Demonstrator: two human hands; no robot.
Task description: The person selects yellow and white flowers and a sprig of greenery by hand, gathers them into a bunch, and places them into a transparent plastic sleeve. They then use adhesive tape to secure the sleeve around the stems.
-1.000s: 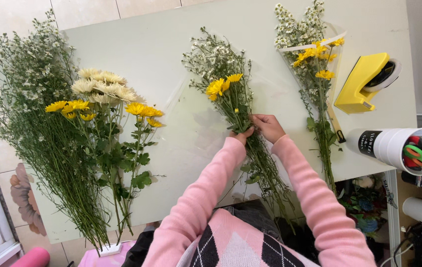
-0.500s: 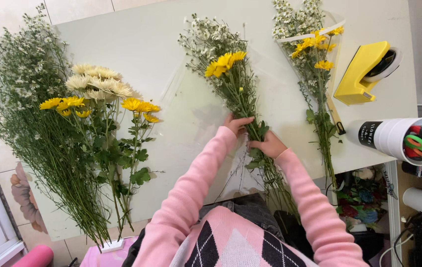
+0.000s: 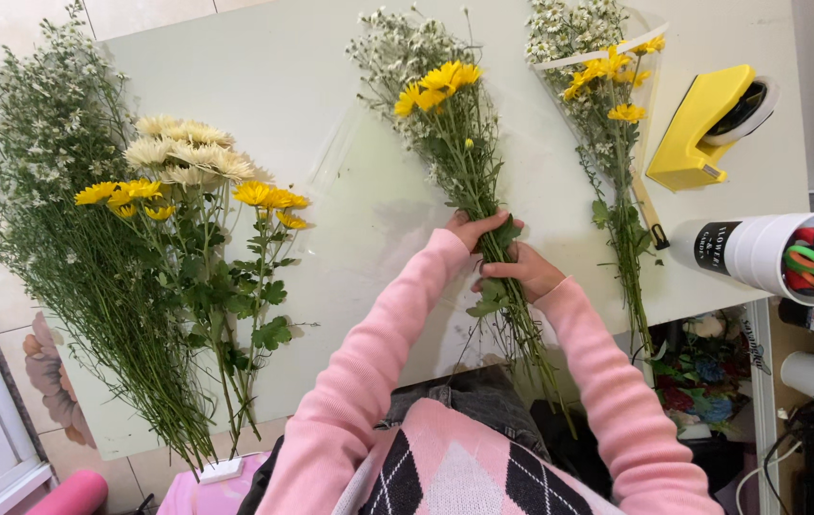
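Head view: both pink-sleeved arms reach up from 6 o'clock. The left hand and right hand are wrapped around the stems of a small bunch of yellow and white flowers; the left grips just above the right. The bunch lies on the pale desk, with its stem ends hanging past the near desk edge. At 9 o'clock a large loose pile of flowers also overhangs that edge. Bare desk lies between the pile and the held bunch. At 1 o'clock a second bunch lies, and just beyond it, at 2 o'clock, a yellow tape dispenser near the right edge.
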